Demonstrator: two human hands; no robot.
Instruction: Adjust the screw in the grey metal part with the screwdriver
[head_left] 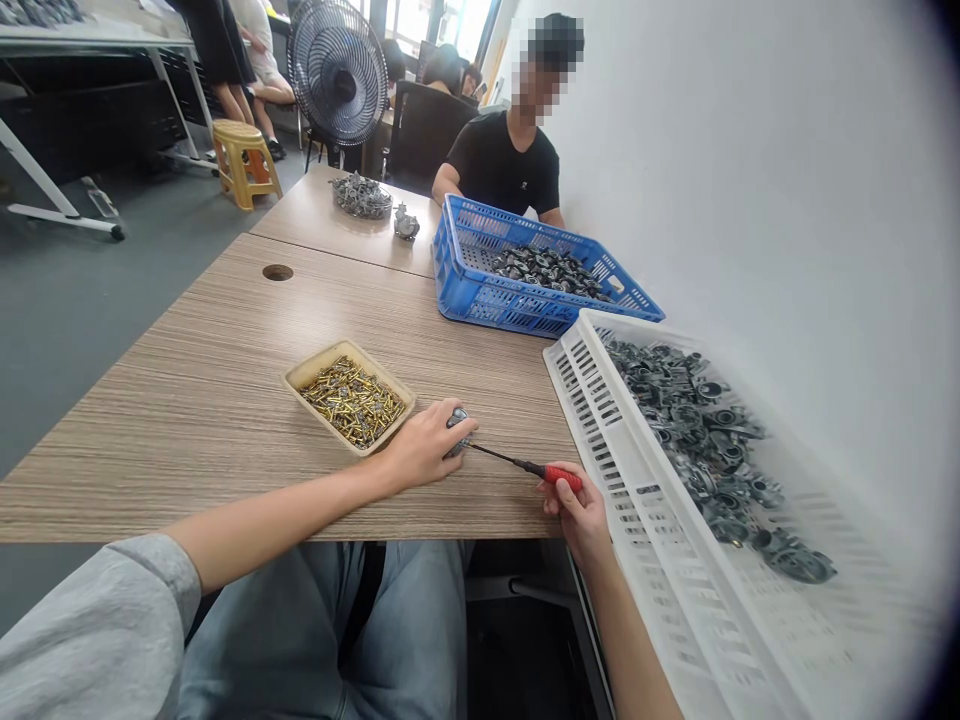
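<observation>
My left hand is closed around a small grey metal part on the wooden table, its fingers hiding much of it. In my right hand is a screwdriver with a red and black handle. Its thin shaft points left, and the tip meets the right side of the metal part; whether it sits in a screw is too small to tell. Just left of my left hand stands a cream tray filled with brass-coloured screws.
A white crate of grey metal parts stands along the right, close to my right hand. Behind it is a blue crate of darker parts. A tub of parts and one loose part stand farther back. A person sits opposite.
</observation>
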